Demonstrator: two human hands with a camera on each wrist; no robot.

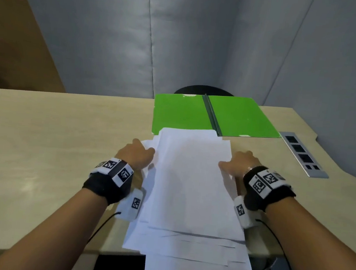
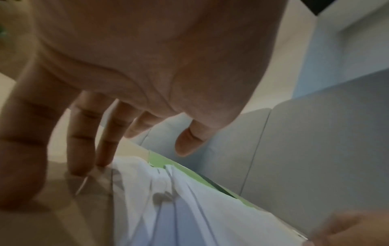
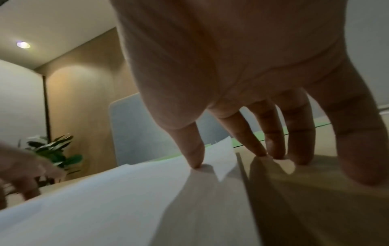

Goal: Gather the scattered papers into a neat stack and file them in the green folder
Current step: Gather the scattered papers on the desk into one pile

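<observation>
A loose pile of white papers point(image 1: 189, 190) lies in the middle of the table, its sheets fanned out of line and its near end hanging over the front edge. The green folder point(image 1: 181, 113) lies open and flat behind it, and the pile's far edge overlaps the folder's near edge. My left hand point(image 1: 137, 152) stands at the pile's left side, its straight fingers point(image 2: 105, 149) touching the edge of the papers point(image 2: 189, 216). My right hand point(image 1: 235, 164) is at the right side. Its thumb point(image 3: 195, 154) presses on the papers point(image 3: 105, 199) and its fingers point(image 3: 275, 146) touch the table beside them.
The light wooden table point(image 1: 53, 133) has a grey socket strip point(image 1: 303, 155) set in at the right. A black chair back point(image 1: 203, 89) shows behind the folder, in front of grey partition panels point(image 1: 182, 37). A plant point(image 3: 54, 149) stands off to the left.
</observation>
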